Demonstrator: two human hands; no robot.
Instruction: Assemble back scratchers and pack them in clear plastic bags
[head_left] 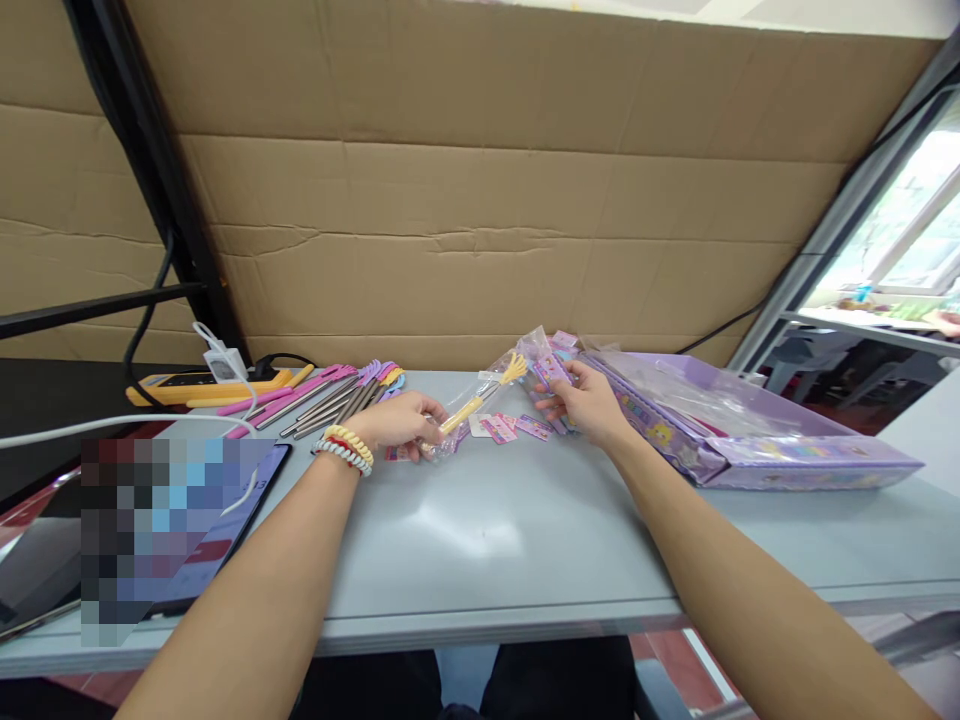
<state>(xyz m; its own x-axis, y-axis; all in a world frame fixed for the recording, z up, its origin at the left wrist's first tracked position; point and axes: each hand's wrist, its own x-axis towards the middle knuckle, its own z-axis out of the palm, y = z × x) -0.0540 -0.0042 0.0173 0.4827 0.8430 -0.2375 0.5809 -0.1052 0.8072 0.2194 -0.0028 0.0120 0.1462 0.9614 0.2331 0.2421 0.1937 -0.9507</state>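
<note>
The left hand [409, 425] is nearly closed, with its fingers pinching the low end of a clear bag [442, 452]. The right hand [585, 402] is curled too, thumb and fingers pressed on 1 small purple card [553, 368]. Thin see-through plastic is right by that card, and it is hard to tell if the right hand has hold of the plastic as well.

A yellow stick [463, 414] lies slanted in the clear bag, between the 2 hands. Its claw-like yellow tip [514, 367] points up toward the right hand. Little loose cards [499, 429] lie on the gray table [480, 560] just under and beside it.

On the left wrist are bracelets [343, 448] in yellow, red and pale colors. Past that hand is a pile of metal sticks [330, 403] with pink, purple, blue and yellow ends. A yellow power strip [154, 390] sits behind them, with a white plug [225, 362]. A tablet [214, 565], partly blurred, is near the left arm. A big purple box [810, 462] with plastic in it is beside the right arm.
</note>
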